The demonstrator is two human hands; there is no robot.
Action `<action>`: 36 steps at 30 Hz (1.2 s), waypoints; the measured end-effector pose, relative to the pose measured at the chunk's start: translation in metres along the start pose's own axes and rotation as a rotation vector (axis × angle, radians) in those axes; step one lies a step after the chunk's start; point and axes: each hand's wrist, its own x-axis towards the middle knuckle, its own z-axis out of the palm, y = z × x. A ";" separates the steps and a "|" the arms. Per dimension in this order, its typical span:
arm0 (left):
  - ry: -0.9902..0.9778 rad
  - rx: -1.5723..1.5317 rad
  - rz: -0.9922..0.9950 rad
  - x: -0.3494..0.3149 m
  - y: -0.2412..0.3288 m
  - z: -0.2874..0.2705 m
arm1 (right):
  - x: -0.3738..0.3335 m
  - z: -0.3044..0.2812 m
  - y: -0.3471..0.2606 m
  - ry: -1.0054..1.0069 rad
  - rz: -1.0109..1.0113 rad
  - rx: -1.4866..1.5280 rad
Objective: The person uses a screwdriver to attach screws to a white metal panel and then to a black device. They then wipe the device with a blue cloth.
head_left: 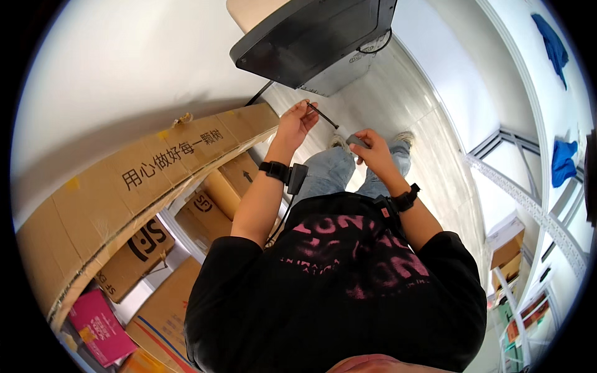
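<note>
My left hand pinches the upper end of a thin black rod between thumb and fingertips, the other fingers loosely curled. The rod slants down to the right and has a small knob at its lower end. My right hand is closed around a short grey handle, which lies in line with the rod. Between the two is a pale stretch, and I cannot tell whether they join. Both hands are in front of my legs, below a large black panel with a rounded corner.
A long cardboard box lies along the wall at left, above shelved cartons and a pink box. A black cable loops beside the panel. At right is white metal shelving with blue cloths. Pale floor lies below.
</note>
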 end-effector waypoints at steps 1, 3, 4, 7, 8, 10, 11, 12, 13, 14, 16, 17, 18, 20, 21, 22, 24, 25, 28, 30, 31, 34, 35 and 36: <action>0.026 0.013 -0.002 0.006 0.003 -0.003 | 0.005 0.009 0.004 0.021 -0.006 0.031; 0.076 0.043 -0.010 0.017 0.011 -0.006 | 0.017 0.029 0.016 0.061 -0.004 0.072; 0.089 0.035 -0.018 0.024 0.013 -0.011 | 0.022 0.038 0.022 0.080 -0.002 0.091; 0.098 0.027 -0.012 0.050 0.017 -0.024 | 0.042 0.062 0.037 0.120 -0.011 0.158; 0.108 0.035 -0.017 0.056 0.018 -0.024 | 0.047 0.066 0.039 0.122 -0.007 0.148; 0.129 0.051 -0.025 0.065 0.019 -0.024 | 0.055 0.071 0.045 0.124 0.000 0.127; 0.126 0.061 -0.025 0.068 0.020 -0.026 | 0.056 0.074 0.047 0.132 0.013 0.141; 0.123 0.072 -0.025 0.070 0.022 -0.028 | 0.057 0.078 0.049 0.140 0.025 0.156; 0.120 0.083 -0.025 0.072 0.023 -0.029 | 0.058 0.080 0.051 0.147 0.036 0.170; 0.122 0.083 -0.031 0.074 0.024 -0.030 | 0.060 0.081 0.049 0.154 0.037 0.175; 0.123 0.085 -0.031 0.079 0.025 -0.031 | 0.062 0.081 0.045 0.168 0.038 0.183; 0.125 0.091 -0.027 0.080 0.026 -0.032 | 0.064 0.082 0.044 0.174 0.028 0.189; 0.120 0.087 -0.031 0.081 0.027 -0.032 | 0.065 0.082 0.043 0.180 0.018 0.194; 0.115 0.078 -0.036 0.083 0.028 -0.032 | 0.068 0.082 0.044 0.191 -0.008 0.178; 0.112 0.082 -0.038 0.083 0.029 -0.031 | 0.069 0.082 0.048 0.197 -0.023 0.158; 0.109 0.086 -0.041 0.083 0.030 -0.031 | 0.071 0.082 0.051 0.203 -0.039 0.138; 0.106 0.112 -0.040 0.080 0.031 -0.028 | 0.073 0.081 0.056 0.223 -0.113 0.047; 0.107 0.133 -0.038 0.078 0.032 -0.028 | 0.073 0.081 0.059 0.233 -0.150 0.002; 0.167 0.444 0.050 0.073 0.042 -0.028 | 0.073 0.082 0.056 0.310 -0.190 -0.125; 0.219 0.805 0.312 0.074 0.048 -0.033 | 0.068 0.082 0.045 0.337 -0.199 -0.171; 0.239 1.021 0.537 0.077 0.050 -0.037 | 0.065 0.082 0.041 0.350 -0.203 -0.193; 0.219 1.230 0.831 0.070 0.060 -0.022 | 0.063 0.083 0.037 0.447 -0.297 -0.309; 0.205 1.228 0.863 0.066 0.064 -0.016 | 0.063 0.084 0.035 0.460 -0.316 -0.319; 0.186 1.230 0.893 0.069 0.064 -0.017 | 0.062 0.085 0.032 0.472 -0.334 -0.328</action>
